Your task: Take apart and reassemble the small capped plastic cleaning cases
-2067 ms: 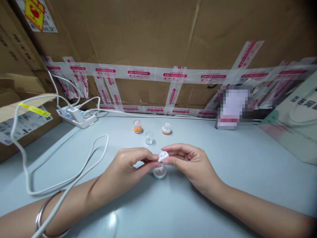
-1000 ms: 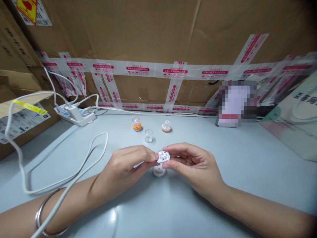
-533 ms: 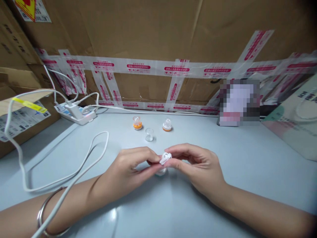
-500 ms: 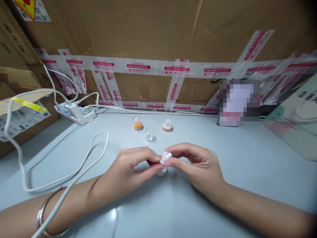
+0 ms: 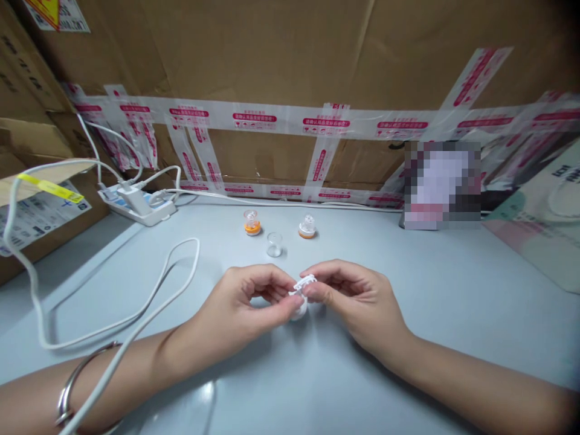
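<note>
My left hand (image 5: pixel 256 302) pinches a small round white plastic base (image 5: pixel 299 311) between thumb and fingers, just above the grey table. Fingertips of my right hand (image 5: pixel 357 296) grip a smaller white piece (image 5: pixel 305 281) at the top of that base; whether the two are joined cannot be made out. Beyond the hands stands a small clear plastic cup (image 5: pixel 274 245). Behind it are two small round gadgets: one with an orange base (image 5: pixel 252 227) and clear top at the left, another white with an orange bottom rim (image 5: pixel 307 229) at the right.
A white power strip (image 5: pixel 158 212) with plugs sits at the back left. Its white cable (image 5: pixel 194 266) loops across the table and over my left forearm. A large taped carton (image 5: pixel 272 60) walls the back. A blurred-out upright object (image 5: pixel 421 223) and a printed box (image 5: pixel 544 235) stand right.
The white piece in my right fingertips has tilted and shows its edge now. More of the round base shows under my left thumb. The view has shifted slightly.
</note>
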A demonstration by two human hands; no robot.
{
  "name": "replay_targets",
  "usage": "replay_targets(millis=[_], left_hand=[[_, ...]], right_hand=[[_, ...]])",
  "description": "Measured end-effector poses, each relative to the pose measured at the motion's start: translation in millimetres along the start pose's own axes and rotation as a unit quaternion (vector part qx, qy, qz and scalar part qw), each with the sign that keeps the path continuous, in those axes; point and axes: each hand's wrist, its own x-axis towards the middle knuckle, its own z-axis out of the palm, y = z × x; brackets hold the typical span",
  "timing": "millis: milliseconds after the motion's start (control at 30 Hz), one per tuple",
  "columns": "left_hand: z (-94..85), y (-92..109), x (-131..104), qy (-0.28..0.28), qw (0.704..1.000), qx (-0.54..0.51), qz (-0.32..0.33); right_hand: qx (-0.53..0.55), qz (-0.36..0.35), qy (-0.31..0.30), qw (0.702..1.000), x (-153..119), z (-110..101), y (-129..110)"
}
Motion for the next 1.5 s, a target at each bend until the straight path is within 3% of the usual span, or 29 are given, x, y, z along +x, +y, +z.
replay_targets(millis=[267,467,900,1033,1167,1300,1400,1500], left_hand=[[2.8,-2.3,1.5,0.005,0.999,-0.027,-0.021],[-1.2,-3.2,4.3,-0.011,0.997,-0.066,-0.026],[-6.8,-5.7,5.3,-0.024,0.996,-0.082,-0.02],[-7.6,-9.1,6.1,-0.038,0.997,-0.074,-0.01],[-9.2,-12.8,5.4,-0.001,0.998,0.03,0.054],[-12.2,-12.3,2.2,0.078,0.96,0.194,0.187],[-14.2,-9.3,1.4,0.082,0.933,0.248,0.247],[-14.9,-7.3,1.9,0.072,0.927,0.264,0.255]], right_hand=[[0.08,0.071,-0.016,0.994,0.9,2.8,0.6],[0.134,0.083,-0.052,0.986,3.9,3.0,-3.7],[0.094,0.082,-0.091,0.988,4.8,3.3,-6.0],[0.111,0.115,-0.102,0.982,6.7,3.2,-7.1],[0.151,0.176,-0.067,0.97,10.4,1.9,-5.3],[0.198,0.223,-0.055,0.953,10.8,1.0,-4.4],[0.213,0.238,-0.07,0.945,9.1,1.5,-5.7],[0.227,0.242,-0.084,0.94,7.8,1.7,-6.6]])
